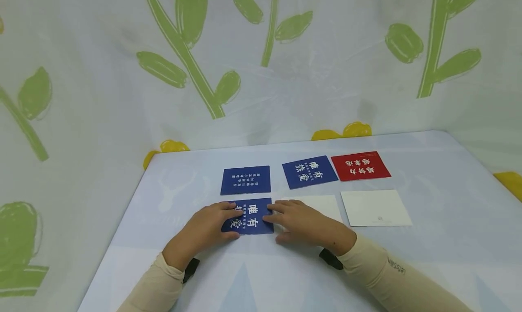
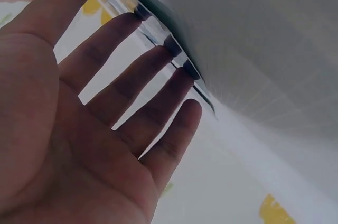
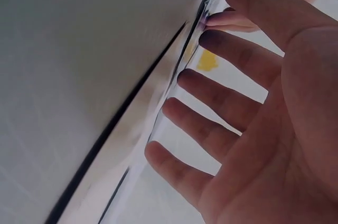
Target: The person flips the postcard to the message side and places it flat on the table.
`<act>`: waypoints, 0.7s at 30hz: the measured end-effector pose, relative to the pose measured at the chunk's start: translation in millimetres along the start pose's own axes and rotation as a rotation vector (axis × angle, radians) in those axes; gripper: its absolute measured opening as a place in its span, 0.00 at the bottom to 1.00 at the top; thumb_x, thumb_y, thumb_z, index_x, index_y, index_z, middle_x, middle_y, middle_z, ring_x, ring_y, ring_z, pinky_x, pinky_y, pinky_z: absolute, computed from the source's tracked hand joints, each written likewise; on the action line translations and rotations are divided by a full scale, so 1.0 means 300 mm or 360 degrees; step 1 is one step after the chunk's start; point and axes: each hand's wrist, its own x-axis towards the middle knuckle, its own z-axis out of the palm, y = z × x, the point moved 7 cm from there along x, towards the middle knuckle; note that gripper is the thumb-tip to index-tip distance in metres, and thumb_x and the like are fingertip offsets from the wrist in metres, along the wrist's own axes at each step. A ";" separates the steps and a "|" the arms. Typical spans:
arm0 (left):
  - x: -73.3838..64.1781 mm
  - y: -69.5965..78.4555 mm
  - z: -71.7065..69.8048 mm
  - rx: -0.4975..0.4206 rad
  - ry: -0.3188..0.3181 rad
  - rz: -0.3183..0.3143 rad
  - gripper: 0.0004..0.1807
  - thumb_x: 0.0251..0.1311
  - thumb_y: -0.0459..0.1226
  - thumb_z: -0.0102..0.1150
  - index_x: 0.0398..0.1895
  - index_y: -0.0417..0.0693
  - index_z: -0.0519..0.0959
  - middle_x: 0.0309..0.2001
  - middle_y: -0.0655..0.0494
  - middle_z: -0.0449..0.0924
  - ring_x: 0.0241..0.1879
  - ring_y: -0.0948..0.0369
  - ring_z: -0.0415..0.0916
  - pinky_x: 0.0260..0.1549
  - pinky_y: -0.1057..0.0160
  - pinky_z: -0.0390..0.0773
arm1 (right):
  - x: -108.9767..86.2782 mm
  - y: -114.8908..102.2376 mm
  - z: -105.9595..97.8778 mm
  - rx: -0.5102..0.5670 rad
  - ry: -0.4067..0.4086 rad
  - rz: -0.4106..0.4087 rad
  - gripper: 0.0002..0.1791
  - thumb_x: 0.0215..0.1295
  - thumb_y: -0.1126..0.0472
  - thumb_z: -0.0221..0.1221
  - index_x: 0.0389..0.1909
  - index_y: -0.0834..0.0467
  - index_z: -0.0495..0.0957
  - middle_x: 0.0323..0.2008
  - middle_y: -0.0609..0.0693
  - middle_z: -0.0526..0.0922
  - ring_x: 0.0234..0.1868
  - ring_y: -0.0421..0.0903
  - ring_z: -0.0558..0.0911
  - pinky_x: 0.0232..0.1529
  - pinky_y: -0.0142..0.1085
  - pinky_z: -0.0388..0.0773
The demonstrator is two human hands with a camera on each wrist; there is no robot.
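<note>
Flat on the table lies a blue card [image 1: 256, 230] with white characters, nearest of the cards to the person. The left hand [image 1: 204, 226] rests at its left side, fingertips on the card and thumb by its lower edge. From the other side the right hand [image 1: 303, 222] touches the card's right edge with its fingertips. That hand also covers part of a white card [image 1: 325, 204]. In the left wrist view the left hand's fingers [image 2: 127, 86] are spread and extended. The right wrist view shows the right hand's fingers [image 3: 211, 81] likewise stretched out.
Behind lie a blue card [image 1: 246, 185] with small text, a tilted blue card [image 1: 299, 179] with large characters, and a red card [image 1: 356, 176]. Another white card [image 1: 377, 203] lies right of the right hand. A patterned cloth [image 1: 285, 108] hangs beyond the table's back edge.
</note>
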 end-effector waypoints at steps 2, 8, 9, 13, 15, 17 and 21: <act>-0.003 0.001 0.000 -0.0011 -0.0006 -0.0007 0.30 0.51 0.52 0.75 0.59 0.56 0.82 0.63 0.50 0.79 0.64 0.48 0.76 0.62 0.46 0.75 | -0.003 -0.005 0.000 -0.0007 0.0001 -0.0008 0.32 0.63 0.44 0.66 0.68 0.44 0.73 0.71 0.48 0.71 0.74 0.52 0.68 0.72 0.52 0.65; 0.000 -0.004 0.002 -0.0072 -0.0050 -0.0017 0.27 0.55 0.51 0.72 0.59 0.58 0.82 0.64 0.52 0.78 0.66 0.50 0.74 0.63 0.47 0.75 | -0.004 -0.010 -0.001 -0.0030 0.0036 -0.0070 0.31 0.64 0.44 0.66 0.67 0.45 0.75 0.69 0.46 0.74 0.72 0.51 0.70 0.72 0.51 0.66; 0.001 -0.004 0.002 -0.0083 -0.0053 -0.0010 0.26 0.55 0.51 0.72 0.58 0.58 0.83 0.64 0.52 0.78 0.66 0.50 0.74 0.62 0.48 0.75 | -0.003 -0.011 -0.001 -0.0032 0.0047 -0.0084 0.30 0.64 0.45 0.66 0.66 0.45 0.75 0.69 0.46 0.75 0.72 0.51 0.71 0.72 0.50 0.67; 0.005 -0.005 0.001 -0.0149 -0.0053 0.0028 0.24 0.57 0.50 0.71 0.57 0.57 0.83 0.63 0.52 0.79 0.65 0.49 0.75 0.62 0.47 0.76 | -0.001 -0.016 -0.008 -0.0026 0.0094 -0.0134 0.27 0.64 0.46 0.65 0.63 0.46 0.78 0.64 0.46 0.79 0.68 0.49 0.75 0.70 0.48 0.69; 0.005 -0.007 0.002 -0.0178 -0.0056 0.0044 0.23 0.58 0.49 0.70 0.57 0.57 0.83 0.62 0.52 0.80 0.65 0.49 0.75 0.62 0.47 0.75 | 0.000 -0.020 -0.017 -0.0016 0.0133 -0.0161 0.25 0.64 0.47 0.66 0.61 0.48 0.80 0.62 0.46 0.81 0.66 0.49 0.77 0.69 0.47 0.70; 0.003 -0.009 0.001 -0.0210 -0.0056 0.0061 0.22 0.59 0.48 0.69 0.57 0.56 0.83 0.62 0.52 0.80 0.65 0.49 0.75 0.63 0.47 0.75 | 0.001 -0.025 -0.025 -0.0007 0.0162 -0.0174 0.23 0.64 0.48 0.66 0.59 0.48 0.82 0.60 0.46 0.83 0.64 0.48 0.79 0.69 0.47 0.71; -0.001 -0.011 -0.004 -0.0269 -0.0043 0.0090 0.21 0.61 0.46 0.66 0.57 0.53 0.83 0.61 0.51 0.81 0.65 0.49 0.75 0.64 0.48 0.74 | 0.001 -0.029 -0.039 -0.0011 0.0224 -0.0178 0.20 0.64 0.52 0.67 0.57 0.49 0.83 0.56 0.45 0.85 0.61 0.46 0.81 0.67 0.46 0.74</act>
